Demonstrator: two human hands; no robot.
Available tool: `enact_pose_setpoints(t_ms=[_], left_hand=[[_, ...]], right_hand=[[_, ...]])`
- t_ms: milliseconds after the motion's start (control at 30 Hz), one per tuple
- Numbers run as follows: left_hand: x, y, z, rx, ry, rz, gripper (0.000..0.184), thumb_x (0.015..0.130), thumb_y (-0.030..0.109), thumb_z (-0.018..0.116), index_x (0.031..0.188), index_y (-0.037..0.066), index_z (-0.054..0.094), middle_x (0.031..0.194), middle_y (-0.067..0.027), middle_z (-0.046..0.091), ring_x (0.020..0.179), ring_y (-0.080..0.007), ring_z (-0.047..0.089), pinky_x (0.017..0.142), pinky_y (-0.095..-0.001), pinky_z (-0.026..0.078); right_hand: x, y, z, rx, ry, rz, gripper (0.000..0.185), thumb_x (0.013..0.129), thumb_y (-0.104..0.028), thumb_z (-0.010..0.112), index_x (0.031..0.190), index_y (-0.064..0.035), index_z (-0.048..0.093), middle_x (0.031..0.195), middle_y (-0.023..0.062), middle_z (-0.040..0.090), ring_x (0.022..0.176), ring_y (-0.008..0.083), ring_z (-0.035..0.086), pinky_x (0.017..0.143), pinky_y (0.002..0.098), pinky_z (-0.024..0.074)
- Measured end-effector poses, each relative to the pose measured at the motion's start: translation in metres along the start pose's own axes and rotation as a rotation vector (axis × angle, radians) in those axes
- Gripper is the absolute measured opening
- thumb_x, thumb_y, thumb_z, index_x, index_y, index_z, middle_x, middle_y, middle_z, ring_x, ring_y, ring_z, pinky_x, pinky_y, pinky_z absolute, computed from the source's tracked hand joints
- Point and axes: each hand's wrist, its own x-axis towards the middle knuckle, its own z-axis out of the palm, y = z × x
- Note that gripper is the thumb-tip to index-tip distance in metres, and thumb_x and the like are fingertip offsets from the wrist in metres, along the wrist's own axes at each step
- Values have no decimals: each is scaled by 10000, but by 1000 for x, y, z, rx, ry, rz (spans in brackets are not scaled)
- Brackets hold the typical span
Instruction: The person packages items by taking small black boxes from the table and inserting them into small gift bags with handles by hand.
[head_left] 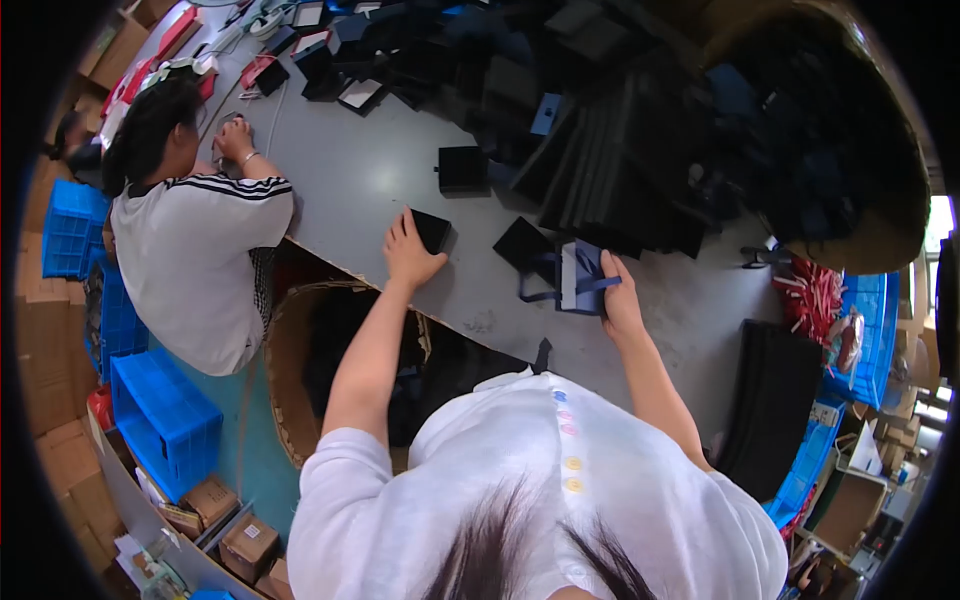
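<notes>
The right hand (pixel 622 290) is gripping a blue box with ribbon (pixel 583 277) — it is above the worktop (pixel 480 309). The left hand (pixel 411 251) rests, fingers spread, on a small black box (pixel 432 231) at the worktop edge. Beyond the hands, another black box (pixel 462 170) lies.

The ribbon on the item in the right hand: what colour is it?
The ribbon is dark blue; head view.
</notes>
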Motion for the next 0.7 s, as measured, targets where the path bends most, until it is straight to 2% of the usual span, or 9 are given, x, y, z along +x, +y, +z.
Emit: enact_pose_setpoints(t_ms=[133, 233, 300, 367, 500, 567, 600, 667, 700], left_hand=[[-8, 4, -44, 203, -347, 123, 1293, 524, 452, 834, 1509, 246, 22, 1530, -201, 97, 1302, -425, 296, 1010, -551, 354], [-1, -3, -72, 143, -379, 111, 1319, 504, 344, 866, 1507, 279, 12, 1544, -197, 35, 1328, -436, 267, 1009, -534, 383], [3, -6, -81, 133, -392, 84, 1308, 503, 293, 870, 1506, 285, 32, 1543, -193, 37, 1336, -437, 259, 1014, -527, 385], [4, -14, -68, 568, -258, 584, 1238, 506, 217, 852, 1499, 254, 114, 1544, -188, 40, 1330, -436, 271, 1005, -498, 406], [18, -15, -34, 705, -123, 819, 1130, 500, 208, 833, 1464, 187, 244, 1498, -194, 173, 1278, -424, 336, 1007, -470, 409], [15, 14, -46, -28, -288, 445, 1031, 502, 205, 820, 1412, 115, 344, 1380, -197, 322, 1213, -403, 395, 1006, -432, 405], [8, 34, -55, -31, -294, 466, 1031, 502, 205, 820, 1412, 115, 344, 1380, -197, 322, 1213, -403, 395, 1006, -432, 405], [-34, 102, -105, -474, -129, 521, 966, 501, 205, 811, 1365, 75, 400, 1256, -186, 389, 1176, -384, 418, 1006, -409, 395], [-51, 124, -121, -533, -175, 570, 950, 508, 199, 804, 1360, 69, 403, 1247, -186, 387, 1173, -378, 416, 1004, -408, 394]], right_hand=[[0, 0, -5, -35, -14, -7, 409, 958, -354, 538, 1172, -6, 566, 984, 49, 592, 872, 120, 542, 802, 245, 445], [-7, -4, -7, 8, -48, 13, 408, 954, -356, 546, 1167, -9, 568, 976, 49, 591, 881, 122, 540, 814, 254, 444], [-12, -7, -6, 31, 1, 21, 494, 938, -378, 572, 1235, 16, 541, 1061, 61, 583, 973, 131, 500, 899, 236, 380], [-10, -3, -8, 47, -2, 28, 502, 936, -380, 575, 1241, 16, 537, 1066, 62, 583, 978, 134, 501, 905, 239, 379], [-13, -5, -6, 28, -23, 39, 515, 933, -380, 580, 1250, 23, 527, 1074, 64, 583, 985, 139, 500, 913, 247, 378], [-16, -11, -4, -25, 17, -52, 476, 938, -367, 577, 1219, 16, 549, 1061, 61, 589, 982, 137, 501, 905, 246, 380], [-18, -11, -6, -76, 45, -119, 438, 942, -354, 574, 1188, 9, 571, 1048, 59, 595, 979, 134, 501, 898, 246, 383], [-15, -12, -9, -74, 29, -128, 407, 944, -343, 574, 1162, 1, 584, 1028, 52, 595, 967, 131, 502, 889, 247, 386], [-20, -8, -11, -83, -12, -137, 377, 946, -332, 573, 1137, -8, 596, 1009, 45, 594, 954, 128, 503, 879, 248, 389]])
